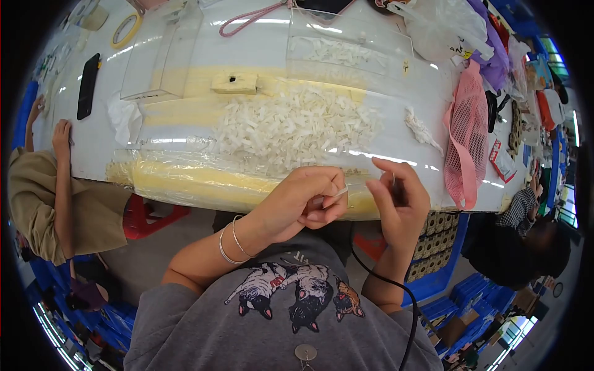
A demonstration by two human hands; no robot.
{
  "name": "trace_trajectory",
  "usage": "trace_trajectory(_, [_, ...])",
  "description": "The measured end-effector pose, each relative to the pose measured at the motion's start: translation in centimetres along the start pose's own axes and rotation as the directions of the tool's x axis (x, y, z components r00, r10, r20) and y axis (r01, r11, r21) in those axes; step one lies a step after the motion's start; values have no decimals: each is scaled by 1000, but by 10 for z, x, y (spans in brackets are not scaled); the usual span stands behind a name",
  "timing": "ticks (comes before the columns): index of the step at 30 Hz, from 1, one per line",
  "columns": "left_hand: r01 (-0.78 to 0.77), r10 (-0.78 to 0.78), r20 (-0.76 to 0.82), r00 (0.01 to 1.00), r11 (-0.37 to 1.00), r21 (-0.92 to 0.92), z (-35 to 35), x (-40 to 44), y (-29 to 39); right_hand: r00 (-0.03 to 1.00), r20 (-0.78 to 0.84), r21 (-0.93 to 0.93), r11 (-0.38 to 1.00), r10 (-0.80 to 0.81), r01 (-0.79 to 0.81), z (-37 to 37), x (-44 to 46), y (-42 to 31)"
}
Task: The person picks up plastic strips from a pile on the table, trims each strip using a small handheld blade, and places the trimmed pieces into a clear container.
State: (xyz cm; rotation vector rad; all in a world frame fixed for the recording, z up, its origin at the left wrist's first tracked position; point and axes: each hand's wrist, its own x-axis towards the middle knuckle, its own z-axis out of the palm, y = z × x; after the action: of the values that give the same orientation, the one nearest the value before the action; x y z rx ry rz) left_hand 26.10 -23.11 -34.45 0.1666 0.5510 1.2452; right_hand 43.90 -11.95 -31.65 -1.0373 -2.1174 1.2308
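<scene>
My left hand is closed near the table's front edge, pinching a small white strip that sticks out toward the right. To its right, my right hand is raised with thumb and forefinger apart; its other fingers curl in, and a thin pale sliver shows between them, too small to name. Just beyond both hands lies a wide pile of short white strips. A cream block with a dark hole sits behind the pile's left part.
A clear box, black phone and tape roll lie left. Another clear tray holds strips. On the right are a pink mesh bag and twisted white tissue. People sit at both sides.
</scene>
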Motion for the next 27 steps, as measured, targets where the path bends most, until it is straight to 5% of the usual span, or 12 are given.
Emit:
trace_trajectory(4, [-80, 79, 24, 997, 996, 33, 3, -1, 0, 989, -139, -266, 964, -57, 18, 6, 23, 11])
trace_trajectory(11, [-156, 154, -24, 988, 985, -69, 2, 4, -3, 999, -28, -321, 947, 17, -25, 15, 36, 13])
trace_trajectory(14, [-170, 170, -6, 985, 986, 6, 1, 3, 3, 997, 32, -253, 965, -66, 72, 9, 36, 16])
trace_trajectory(17, [-96, 134, -152, 979, 967, 234, 13, 2, 14, 983, 178, 136, 990, -53, 29, -1, 29, 11])
trace_trajectory(20, [-126, 193, -97, 976, 874, 469, 14, 4, 16, 956, 286, 251, 968, -66, -8, -4, 26, 5])
trace_trajectory(27, [-179, 212, 2, 977, 821, 542, 7, -2, 22, 954, 297, 444, 889, -26, -114, 9, 26, -8])
